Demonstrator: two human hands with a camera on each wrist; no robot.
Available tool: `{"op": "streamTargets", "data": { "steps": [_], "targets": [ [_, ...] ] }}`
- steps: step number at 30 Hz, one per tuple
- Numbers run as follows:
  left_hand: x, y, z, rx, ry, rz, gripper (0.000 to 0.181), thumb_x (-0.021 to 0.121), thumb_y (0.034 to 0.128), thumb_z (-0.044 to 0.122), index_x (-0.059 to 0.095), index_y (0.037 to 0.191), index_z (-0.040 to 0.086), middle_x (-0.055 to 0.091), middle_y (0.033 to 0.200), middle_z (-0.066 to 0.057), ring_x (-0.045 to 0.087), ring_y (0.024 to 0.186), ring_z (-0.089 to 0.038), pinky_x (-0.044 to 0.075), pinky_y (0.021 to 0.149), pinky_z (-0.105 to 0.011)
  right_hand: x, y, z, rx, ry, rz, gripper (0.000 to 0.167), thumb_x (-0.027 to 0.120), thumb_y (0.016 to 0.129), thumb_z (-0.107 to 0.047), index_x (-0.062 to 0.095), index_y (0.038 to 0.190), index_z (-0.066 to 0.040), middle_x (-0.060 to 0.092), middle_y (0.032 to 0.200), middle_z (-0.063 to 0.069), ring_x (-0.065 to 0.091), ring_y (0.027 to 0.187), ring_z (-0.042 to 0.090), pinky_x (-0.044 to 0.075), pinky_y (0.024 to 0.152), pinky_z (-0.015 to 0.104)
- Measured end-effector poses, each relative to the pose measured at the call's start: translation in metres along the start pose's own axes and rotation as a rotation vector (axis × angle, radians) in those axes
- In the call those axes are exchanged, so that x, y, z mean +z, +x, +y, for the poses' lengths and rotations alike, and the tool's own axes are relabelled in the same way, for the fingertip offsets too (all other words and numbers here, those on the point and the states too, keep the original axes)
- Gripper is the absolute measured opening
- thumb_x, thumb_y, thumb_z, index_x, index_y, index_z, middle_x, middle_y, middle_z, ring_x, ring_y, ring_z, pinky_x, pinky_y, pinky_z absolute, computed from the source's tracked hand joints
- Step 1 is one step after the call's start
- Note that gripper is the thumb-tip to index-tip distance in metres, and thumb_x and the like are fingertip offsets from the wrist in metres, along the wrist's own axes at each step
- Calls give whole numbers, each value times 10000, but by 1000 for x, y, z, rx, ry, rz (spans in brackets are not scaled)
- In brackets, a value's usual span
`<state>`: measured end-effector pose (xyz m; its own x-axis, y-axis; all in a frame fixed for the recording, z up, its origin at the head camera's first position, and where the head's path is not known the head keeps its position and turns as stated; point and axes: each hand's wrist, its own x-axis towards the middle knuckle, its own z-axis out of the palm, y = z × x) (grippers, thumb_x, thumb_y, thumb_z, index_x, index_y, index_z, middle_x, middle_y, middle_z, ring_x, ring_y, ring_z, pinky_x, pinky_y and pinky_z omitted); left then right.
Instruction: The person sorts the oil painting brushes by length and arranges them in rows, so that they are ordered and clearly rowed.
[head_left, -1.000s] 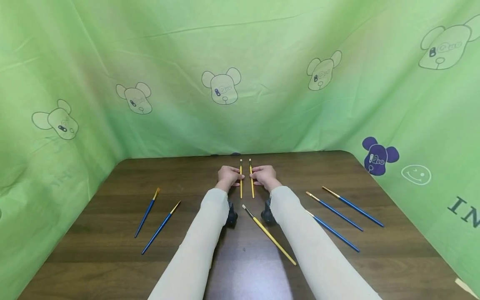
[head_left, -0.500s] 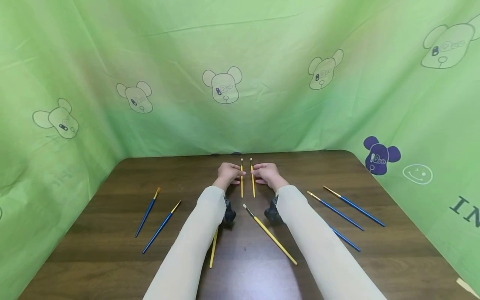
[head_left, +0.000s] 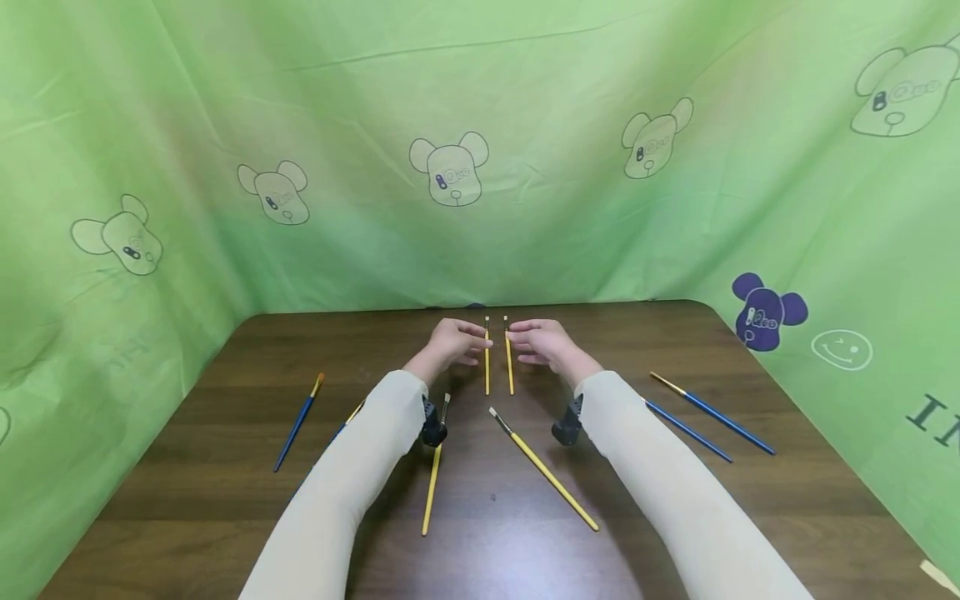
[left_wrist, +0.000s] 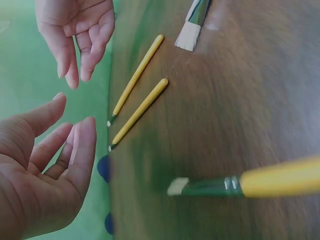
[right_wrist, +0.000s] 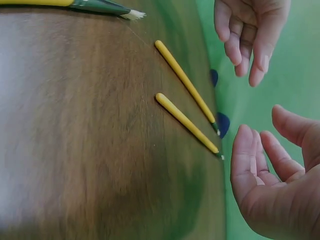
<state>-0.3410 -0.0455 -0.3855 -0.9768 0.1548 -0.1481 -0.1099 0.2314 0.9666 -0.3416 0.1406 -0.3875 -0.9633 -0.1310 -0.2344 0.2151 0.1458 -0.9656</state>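
Observation:
Two short yellow-handled paintbrushes lie almost parallel near the table's far edge, the left brush and the right brush, bristles pointing away from me. My left hand hovers beside the left one, its fingers parted and holding nothing. On the other side my right hand is likewise empty, fingers loosely bent, thumb apart from them. Both wrist views show the two brushes flat on the wood, clear of the fingers. Nearer me lie two longer yellow paintbrushes, one by my left forearm and one slanting brush in the middle.
Blue-handled paintbrushes lie on both sides: one brush at far left, another partly under my left sleeve, and a brush at right beside one partly covered by my right sleeve. A green printed cloth hangs behind the table.
Both hands have let go of the two short yellow brushes and drawn apart sideways. The brushes stay in place. The long yellow brush by my left forearm has come into view.

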Motion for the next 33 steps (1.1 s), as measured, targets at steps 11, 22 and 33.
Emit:
{"op": "streamTargets", "data": {
  "steps": [11, 22, 33],
  "targets": [
    [-20, -28, 1, 34, 86, -94, 396, 743, 857, 62, 637, 1227, -29, 685, 1077, -149, 634, 1043, -360, 600, 702, -343, -6, -26, -8, -37, -54, -88, 470, 588, 960, -59, 442, 1387, 73, 473, 1380, 269, 475, 1253, 404, 473, 989, 459],
    [-36, -67, -22, 83, 44, -120, 407, 736, 857, 61, 623, 1228, -64, 666, 983, -106, 655, 981, -315, 595, 743, -394, -5, -61, -1, -102, -128, -150, 459, 607, 949, -65, 456, 1348, 106, 513, 1327, 267, 499, 1214, 419, 490, 958, 487],
    [-47, -114, -38, 95, -35, -109, 416, 719, 854, 8, 588, 1228, -116, 660, 1044, -171, 662, 906, -202, 591, 758, -374, -5, -89, 15, -138, -116, -154, 458, 645, 910, -29, 475, 1307, 125, 613, 1056, 128, 581, 1039, 351, 532, 896, 479]
  ]
}}
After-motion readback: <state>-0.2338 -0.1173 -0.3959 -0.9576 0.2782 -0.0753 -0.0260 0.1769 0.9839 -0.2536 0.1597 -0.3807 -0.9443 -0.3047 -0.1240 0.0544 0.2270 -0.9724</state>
